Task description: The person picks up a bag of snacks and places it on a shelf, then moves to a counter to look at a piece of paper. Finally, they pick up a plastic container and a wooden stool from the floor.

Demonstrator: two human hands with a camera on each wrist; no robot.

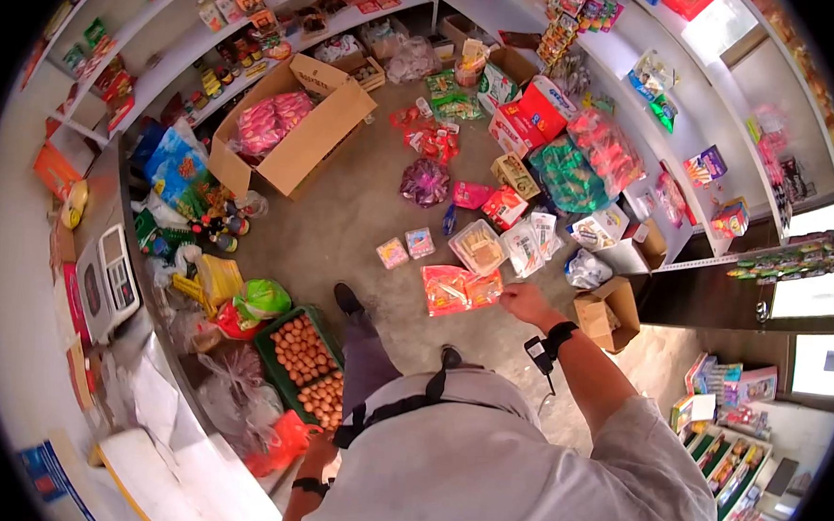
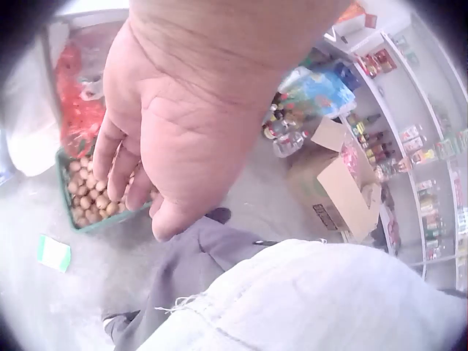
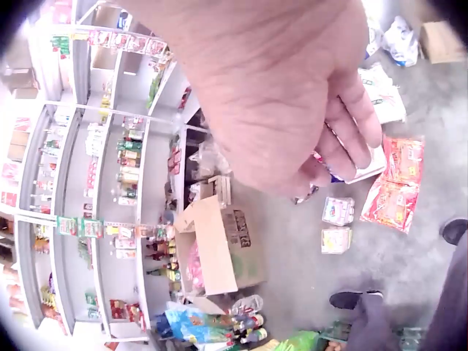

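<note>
My right hand (image 1: 528, 304) reaches out over the floor, its fingers loosely bent. In the head view it overlaps the right end of two red packets (image 1: 447, 290). In the right wrist view the red packets (image 3: 395, 183) lie on the floor beyond the fingertips, and nothing shows in the palm. Just past the packets sits a clear plastic tub (image 1: 481, 248), with white packets (image 1: 528, 245) beside it. My left hand (image 2: 183, 139) hangs low at my side, fingers relaxed and holding nothing. Nearest to it are a green crate of eggs (image 1: 264, 345) and a red plastic bag (image 1: 280, 445).
Two small square packs (image 1: 392, 253) lie left of the red packets. A large open carton (image 1: 314, 147) holds pink packets. Stocked shelves (image 1: 177, 73) curve round the room. A small open box (image 1: 608, 313) stands right of my arm; a counter with a scale (image 1: 106, 282) runs along the left.
</note>
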